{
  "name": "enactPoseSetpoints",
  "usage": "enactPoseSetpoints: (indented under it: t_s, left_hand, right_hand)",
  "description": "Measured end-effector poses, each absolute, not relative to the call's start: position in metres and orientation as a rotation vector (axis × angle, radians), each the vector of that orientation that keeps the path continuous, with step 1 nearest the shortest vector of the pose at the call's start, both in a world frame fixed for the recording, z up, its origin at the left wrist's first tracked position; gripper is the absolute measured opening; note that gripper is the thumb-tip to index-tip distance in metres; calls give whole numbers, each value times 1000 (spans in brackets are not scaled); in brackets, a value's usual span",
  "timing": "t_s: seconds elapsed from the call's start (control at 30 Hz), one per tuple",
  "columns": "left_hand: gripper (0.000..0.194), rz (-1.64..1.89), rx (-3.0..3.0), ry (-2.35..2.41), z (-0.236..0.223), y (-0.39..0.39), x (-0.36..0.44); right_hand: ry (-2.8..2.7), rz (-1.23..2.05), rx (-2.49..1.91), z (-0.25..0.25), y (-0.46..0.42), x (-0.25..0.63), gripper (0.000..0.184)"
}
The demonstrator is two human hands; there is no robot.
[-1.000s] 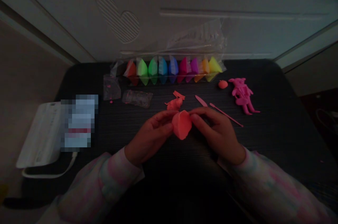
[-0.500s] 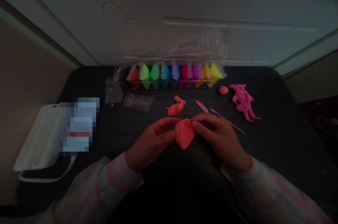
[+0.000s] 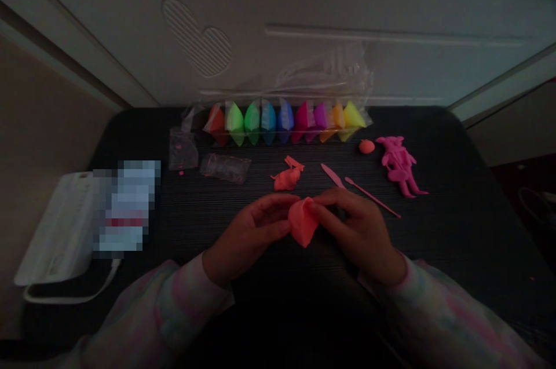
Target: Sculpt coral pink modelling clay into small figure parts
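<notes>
Between both hands, above the front part of the dark table, is a coral-pink piece of modelling clay (image 3: 303, 223), thin-edged and folded like a small cup. My left hand (image 3: 254, 230) grips its left side, thumb in front and fingers behind. My right hand (image 3: 354, 227) pinches the upper right edge between thumb and fingers. Just beyond the hands lies a lumpy coral clay piece (image 3: 286, 179) with thin strips. A pink modelling knife (image 3: 332, 175) and a thin pink modelling stick (image 3: 373, 197) rest near my right hand.
Clay packets in several colours (image 3: 269, 123) lie in clear plastic along the back. A pink clay figure (image 3: 398, 166) and a small coral ball (image 3: 366, 146) are at right. Clear wrappers (image 3: 225, 168), a blurred-out phone (image 3: 130, 204) and a white cabled device (image 3: 58, 227) are at left.
My right thumb and fingers have moved inward over the clay's edge, and its opening looks narrower and more folded. The whole view has shifted slightly.
</notes>
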State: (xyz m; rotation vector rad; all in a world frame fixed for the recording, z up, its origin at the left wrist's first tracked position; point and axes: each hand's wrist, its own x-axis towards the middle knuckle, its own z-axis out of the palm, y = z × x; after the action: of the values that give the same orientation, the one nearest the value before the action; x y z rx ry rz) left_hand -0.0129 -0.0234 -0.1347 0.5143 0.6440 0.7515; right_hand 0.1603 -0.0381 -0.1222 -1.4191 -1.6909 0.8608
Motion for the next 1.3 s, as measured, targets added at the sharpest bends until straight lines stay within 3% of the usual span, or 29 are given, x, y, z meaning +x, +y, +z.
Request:
enactPoseSetpoints:
  t_s: [0.4, 0.53, 0.67, 1.3]
  left_hand:
    - [41, 778, 567, 637, -136, -24, -13]
    - [24, 726, 535, 622, -139, -23, -14]
    - [20, 618, 579, 689, -140, -22, -14]
    - [30, 482, 691, 701, -139, -18, -18]
  right_hand:
    - [-1818, 777, -1279, -121, -35, 162, 8]
    - [-1947, 558, -1204, -122, -35, 162, 9]
    - [-2029, 480, -1151, -123, -35, 162, 12]
    - [-2227, 427, -1047, -128, -34, 168, 17]
